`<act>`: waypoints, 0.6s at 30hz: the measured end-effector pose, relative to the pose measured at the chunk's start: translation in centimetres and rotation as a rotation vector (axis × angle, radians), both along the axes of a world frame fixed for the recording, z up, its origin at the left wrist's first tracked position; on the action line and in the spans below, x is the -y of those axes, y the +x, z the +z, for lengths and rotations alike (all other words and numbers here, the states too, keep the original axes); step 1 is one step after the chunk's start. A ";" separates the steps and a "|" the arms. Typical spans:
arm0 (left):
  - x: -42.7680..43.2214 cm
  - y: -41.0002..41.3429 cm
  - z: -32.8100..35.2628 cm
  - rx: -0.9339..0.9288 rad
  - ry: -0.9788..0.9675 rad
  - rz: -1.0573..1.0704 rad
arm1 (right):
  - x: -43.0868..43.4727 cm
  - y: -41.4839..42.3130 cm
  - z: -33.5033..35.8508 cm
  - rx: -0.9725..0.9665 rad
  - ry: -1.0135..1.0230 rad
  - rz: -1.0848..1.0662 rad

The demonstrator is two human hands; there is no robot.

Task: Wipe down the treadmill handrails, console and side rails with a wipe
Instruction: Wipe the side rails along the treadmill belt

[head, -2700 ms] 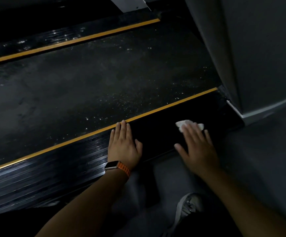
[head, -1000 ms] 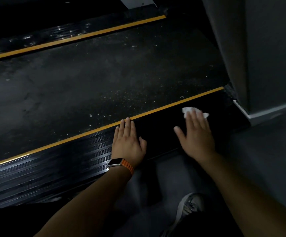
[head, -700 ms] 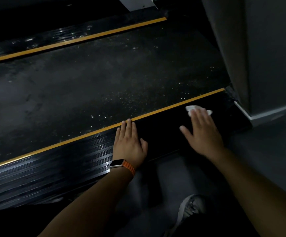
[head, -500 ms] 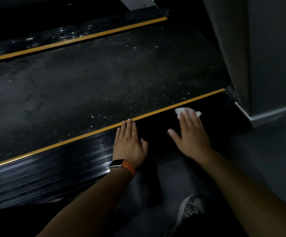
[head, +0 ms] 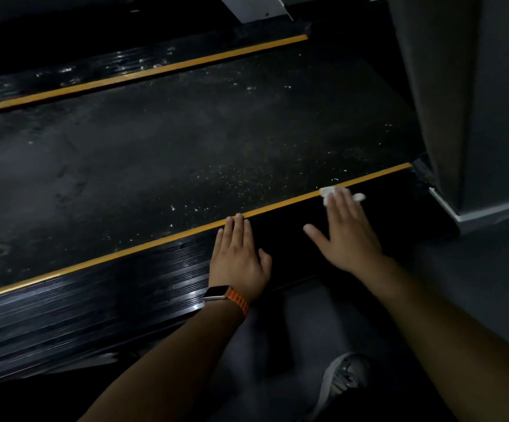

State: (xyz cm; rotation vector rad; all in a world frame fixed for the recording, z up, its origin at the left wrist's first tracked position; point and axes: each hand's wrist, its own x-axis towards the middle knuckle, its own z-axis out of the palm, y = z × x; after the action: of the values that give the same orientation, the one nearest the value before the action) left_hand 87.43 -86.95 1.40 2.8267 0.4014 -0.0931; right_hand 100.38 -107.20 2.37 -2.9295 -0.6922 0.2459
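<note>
The near black ribbed side rail (head: 101, 293) of the treadmill runs from lower left to upper right, edged by a yellow stripe. My right hand (head: 346, 236) lies flat with straight fingers, pressing a small white wipe (head: 328, 193) onto the rail's right end by the stripe. Only the wipe's edges show past my fingertips. My left hand (head: 239, 257), with an orange-strapped watch on the wrist, rests flat on the rail further left, fingertips at the stripe.
The dusty dark belt (head: 171, 153) lies beyond the rail, with the far side rail (head: 101, 74) behind it. A grey upright housing (head: 475, 102) stands at the right end. My grey shoe (head: 343, 382) is on the floor below.
My right hand slid the wipe back and forth along the rail's right end; it now sits slightly left, against the yellow stripe. My left hand has stayed in place.
</note>
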 end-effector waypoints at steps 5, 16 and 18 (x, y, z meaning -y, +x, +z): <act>-0.1 -0.1 -0.2 0.036 -0.003 0.007 | -3.6 -2.8 -0.3 -0.043 -0.015 0.266; -3.9 -3.5 -0.5 0.006 0.024 0.146 | -3.4 -2.4 0.2 -0.025 0.008 0.026; -3.8 -3.5 -0.6 0.011 0.031 0.161 | -6.0 -4.9 -0.3 -0.017 0.007 0.174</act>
State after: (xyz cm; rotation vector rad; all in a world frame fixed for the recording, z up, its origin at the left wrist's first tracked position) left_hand 83.92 -83.14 0.82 2.8110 0.6311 -0.0378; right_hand 95.50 -101.23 2.09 -2.8591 -0.9442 0.2843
